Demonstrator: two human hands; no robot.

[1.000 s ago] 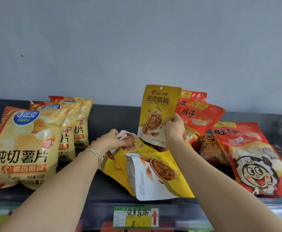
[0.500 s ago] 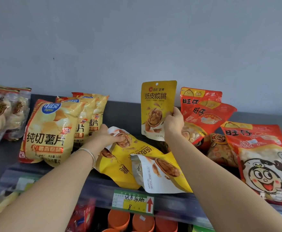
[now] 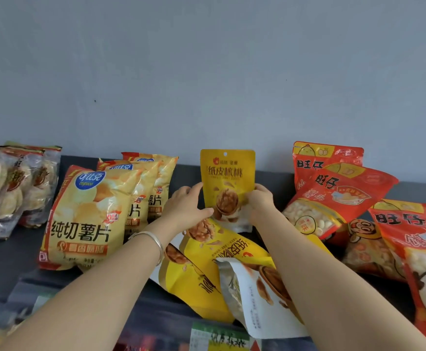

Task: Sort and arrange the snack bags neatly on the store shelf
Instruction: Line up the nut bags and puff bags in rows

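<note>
A yellow walnut bag [image 3: 228,173] stands upright near the back of the dark shelf [image 3: 7,259]. My left hand [image 3: 186,206] grips its left edge and my right hand [image 3: 258,201] grips its right edge. In front of it, several more yellow walnut bags [image 3: 222,252] lie flat and overlapping; one white-backed bag [image 3: 255,307] sticks out over the shelf's front edge. My forearms cover parts of these lying bags.
Yellow potato-chip bags [image 3: 88,214] stand in a row on the left, with clear cracker packs [image 3: 9,183] beyond them. Red snack bags [image 3: 333,193] lean and lie on the right, one large one [image 3: 419,252] at the front. A price tag [image 3: 222,340] hangs below.
My left hand has left the lying walnut bag and moved up to grip the upright bag's left edge. The upright bag has come down to the shelf. The view has shifted left.
</note>
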